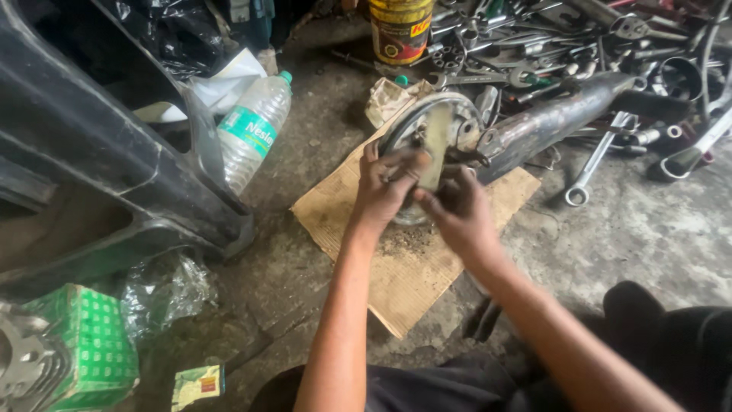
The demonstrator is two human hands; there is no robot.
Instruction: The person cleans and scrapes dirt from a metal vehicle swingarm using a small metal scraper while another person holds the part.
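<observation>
A round metal brake drum plate (461, 122) with a dark metal tube arm (549, 122) attached rests on a piece of brown cardboard (404, 267) on the floor. My left hand (385, 187) grips the near rim of the plate, its fingers closed over it. My right hand (457, 210) holds a pale, flat, blurred piece (437, 145) upright against the plate's face. Both hands are dirty with grease. What lies under the hands is hidden.
A clear plastic water bottle (252, 130) leans beside a black vehicle body panel (91, 152) at left. A yellow can (400, 30) and several wrenches (595, 164) and tools lie at the back right. A green box (91, 343) sits at bottom left.
</observation>
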